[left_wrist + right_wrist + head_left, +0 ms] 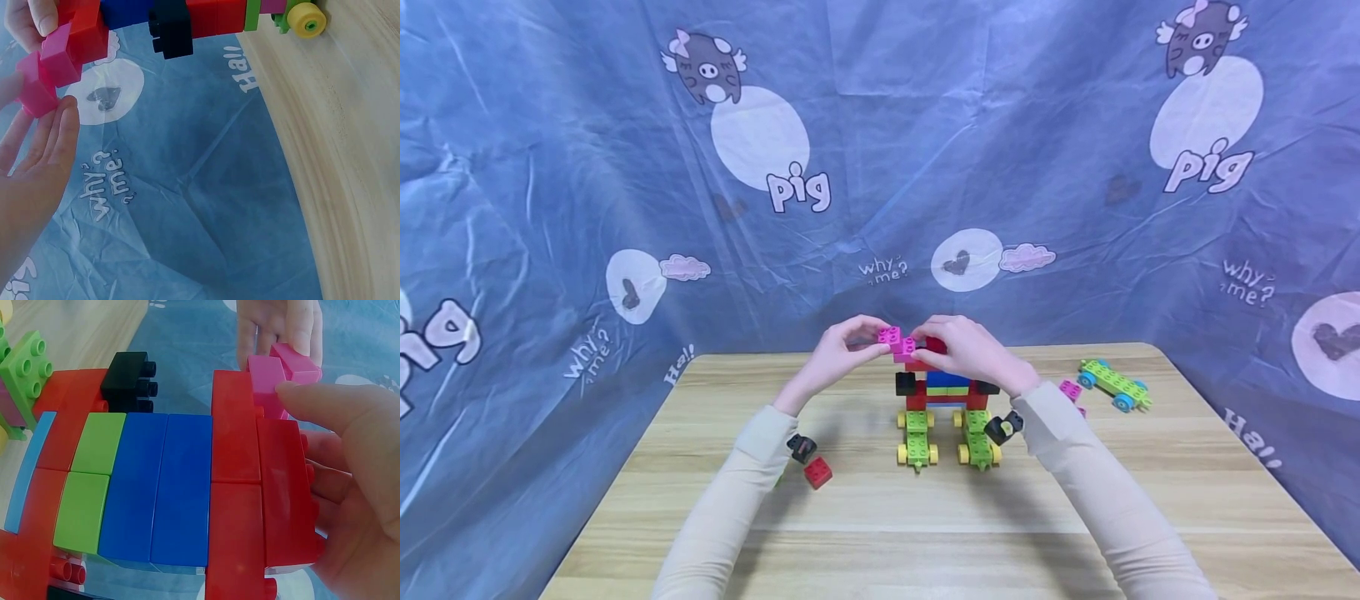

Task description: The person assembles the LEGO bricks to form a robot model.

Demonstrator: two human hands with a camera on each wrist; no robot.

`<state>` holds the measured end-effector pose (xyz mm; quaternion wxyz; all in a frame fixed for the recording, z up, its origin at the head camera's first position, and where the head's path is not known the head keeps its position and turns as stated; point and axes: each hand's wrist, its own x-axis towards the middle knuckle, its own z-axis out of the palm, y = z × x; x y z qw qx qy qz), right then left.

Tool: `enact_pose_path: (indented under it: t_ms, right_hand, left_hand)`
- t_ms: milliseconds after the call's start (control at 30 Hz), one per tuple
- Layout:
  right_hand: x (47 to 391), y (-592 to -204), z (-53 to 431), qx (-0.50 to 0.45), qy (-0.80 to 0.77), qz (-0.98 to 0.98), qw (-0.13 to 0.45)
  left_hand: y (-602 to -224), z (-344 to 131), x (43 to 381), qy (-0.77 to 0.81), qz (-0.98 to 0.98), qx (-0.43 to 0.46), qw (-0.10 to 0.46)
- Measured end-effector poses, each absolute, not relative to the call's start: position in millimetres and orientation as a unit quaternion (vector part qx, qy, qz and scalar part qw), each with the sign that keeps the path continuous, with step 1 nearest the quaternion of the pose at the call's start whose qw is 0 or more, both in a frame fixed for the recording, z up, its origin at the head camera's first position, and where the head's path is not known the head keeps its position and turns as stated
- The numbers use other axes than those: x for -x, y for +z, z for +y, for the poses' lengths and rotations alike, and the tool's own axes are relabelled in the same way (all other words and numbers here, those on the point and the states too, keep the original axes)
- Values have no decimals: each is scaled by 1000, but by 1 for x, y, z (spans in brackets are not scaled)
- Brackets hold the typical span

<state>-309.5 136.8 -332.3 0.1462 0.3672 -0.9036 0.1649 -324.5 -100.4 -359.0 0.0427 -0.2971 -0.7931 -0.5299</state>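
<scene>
My left hand [844,348] pinches a pink toy brick [36,87] between thumb and fingers. That brick sits a step higher than, and touches, a second pink brick [265,378] on top of a built figure. My right hand [966,346] holds this second brick, its thumb [337,403] on the near side and its other fingers partly hidden behind a red brick [284,487]. Below, the figure has red, blue [156,487] and lime bricks and black side bricks [907,383]. It stands on two lime wheeled bases [917,446] with yellow wheels.
Left on the wooden table [865,550] lies a loose red brick [817,472], with a bit of green beside the left sleeve. To the right are pink bricks [1070,389] and a lime car base [1112,382] with blue wheels. A printed blue cloth [850,292] hangs behind.
</scene>
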Motion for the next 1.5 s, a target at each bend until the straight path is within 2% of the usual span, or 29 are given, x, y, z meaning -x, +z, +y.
enact_pose_path:
  t_ms: [333,800,1100,1500]
  right_hand:
    - [311,-332,137,-363,162,-906,144]
    - [311,-334,137,-360,166,-907,140]
    - [311,-334,137,-363,167,-906,141]
    - [312,-334,138,-365,171,-904,142]
  left_hand:
    - [-342,-98,306,-549,-780,299,15]
    - [-346,-99,311,-561,-774,294,3]
    - [-366,-99,329,-574,-765,293,11]
    - [-361,-99,328,-556,-771,312,13]
